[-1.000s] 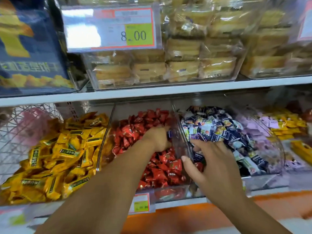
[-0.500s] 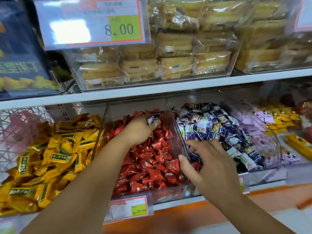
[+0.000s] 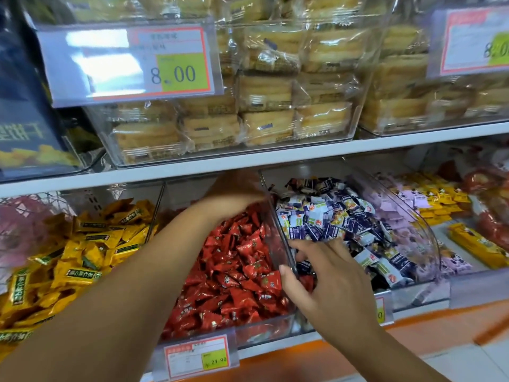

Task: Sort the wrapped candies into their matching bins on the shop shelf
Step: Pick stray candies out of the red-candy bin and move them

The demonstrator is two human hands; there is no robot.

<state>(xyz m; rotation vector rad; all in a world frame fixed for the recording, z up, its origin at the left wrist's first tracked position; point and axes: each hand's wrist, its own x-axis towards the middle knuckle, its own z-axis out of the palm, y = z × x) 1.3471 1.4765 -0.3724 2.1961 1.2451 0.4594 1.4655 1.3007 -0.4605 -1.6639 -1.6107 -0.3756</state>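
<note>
Red wrapped candies (image 3: 234, 274) fill the middle clear bin (image 3: 275, 325). Blue-and-white candies (image 3: 333, 216) fill the bin to its right, and yellow ones (image 3: 82, 257) lie in the left bin. My left hand (image 3: 237, 191) is blurred at the back of the red bin, with its fingertips at the clear divider (image 3: 278, 244); whether it holds anything is not visible. My right hand (image 3: 325, 279) reaches into the front of the blue-and-white bin. Its fingers are spread over the candies and its thumb is against the divider. A few red candies (image 3: 306, 282) show under its fingers.
Purple candies (image 3: 402, 216) and yellow packets (image 3: 438, 199) lie in bins further right. The white shelf board (image 3: 248, 158) above carries clear boxes of wrapped cakes (image 3: 264, 106) and hangs low over the bins. Price tags (image 3: 197, 357) stick out from the front edge.
My left hand rose from the red candies with a blue-and-white candy pinched, then swung right and back to the divider. My right hand pushed a little deeper into the blue-and-white bin.
</note>
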